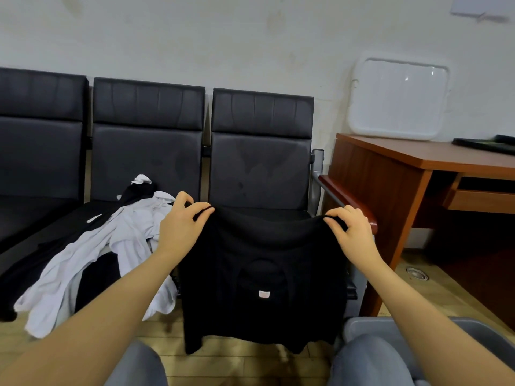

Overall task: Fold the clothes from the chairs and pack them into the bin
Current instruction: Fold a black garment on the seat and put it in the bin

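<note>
Facing a pale scuffed wall and a row of black padded chairs (259, 151); pinching one upper corner of a black T-shirt (262, 274) with the left hand (182, 222), thumb and curled fingers closed over the hem; gripping the opposite corner with the right hand (352, 231) the same way; holding the garment stretched and hanging flat in front of the right-hand seat, neck label showing, probably to square it before folding; leaving a heap of white and black clothes (111, 246) on the middle seat, just left of the shirt; keeping the grey bin (473, 338) near the right knee, likely for easy packing; passing a wooden desk (404, 174) at right, white plastic lid (398, 98) leaning on the wall above it.
</note>
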